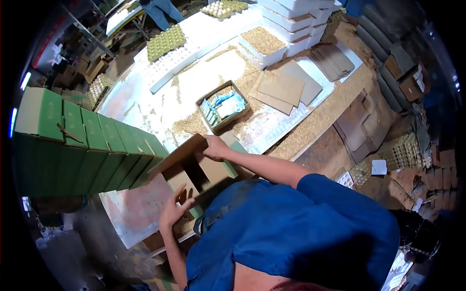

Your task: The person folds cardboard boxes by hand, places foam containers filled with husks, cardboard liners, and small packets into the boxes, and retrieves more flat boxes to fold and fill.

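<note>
— Right grip (pixel 215 148) pinches the raised far flap (pixel 180 154) of a cardboard carton (pixel 213 169). Left grip (pixel 174 209)?
— Spread wide by the near flap (pixel 209 193); contact, I can't tell.
— Where's the carton?
— At the bench's (pixel 128 208) near edge. Probably light, stiff-walled, bendy at the flaps: best held by opposite walls. Shirt (pixel 291 218) hides its near side.

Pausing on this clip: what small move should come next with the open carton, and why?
Probably fold the far flap down over the carton, using the right hand, which is already at that flap's end. The flap stands raised, and a dark gap shows uncovered between two inner panels; the left hand is at the near side.
</note>
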`<control>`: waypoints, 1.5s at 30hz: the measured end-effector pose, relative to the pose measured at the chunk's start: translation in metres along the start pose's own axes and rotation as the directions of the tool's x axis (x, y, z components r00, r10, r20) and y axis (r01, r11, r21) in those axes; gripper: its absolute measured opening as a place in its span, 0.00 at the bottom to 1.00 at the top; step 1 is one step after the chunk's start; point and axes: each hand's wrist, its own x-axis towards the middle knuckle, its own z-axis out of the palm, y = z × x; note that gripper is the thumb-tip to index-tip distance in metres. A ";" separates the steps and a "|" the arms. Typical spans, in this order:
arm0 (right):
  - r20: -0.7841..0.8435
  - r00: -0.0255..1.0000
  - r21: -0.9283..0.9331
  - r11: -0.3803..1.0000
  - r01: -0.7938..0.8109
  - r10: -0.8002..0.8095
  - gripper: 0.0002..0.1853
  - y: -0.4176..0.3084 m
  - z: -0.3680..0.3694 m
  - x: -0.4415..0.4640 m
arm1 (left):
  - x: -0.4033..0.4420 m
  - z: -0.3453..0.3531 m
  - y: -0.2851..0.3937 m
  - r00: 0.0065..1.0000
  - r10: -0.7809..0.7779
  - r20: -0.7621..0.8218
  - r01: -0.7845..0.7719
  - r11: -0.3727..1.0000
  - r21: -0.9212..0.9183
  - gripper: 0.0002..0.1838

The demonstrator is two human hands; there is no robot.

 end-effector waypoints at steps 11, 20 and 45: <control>0.033 0.895 0.142 0.888 0.436 -0.445 0.26 -0.058 -0.031 0.022 | 0.046 0.053 -0.044 0.745 0.019 -0.667 0.064 0.993 0.100 0.56; 0.152 0.677 -0.137 0.663 0.736 -0.720 0.09 -0.019 -0.026 -0.069 | 0.042 0.049 -0.027 0.700 0.175 -0.693 -0.182 0.981 0.063 0.51; 0.028 0.926 -0.286 0.884 0.368 -0.377 0.41 -0.091 -0.105 -0.111 | 0.035 -0.045 -0.078 0.932 -0.130 -0.338 -0.063 0.861 -0.505 0.33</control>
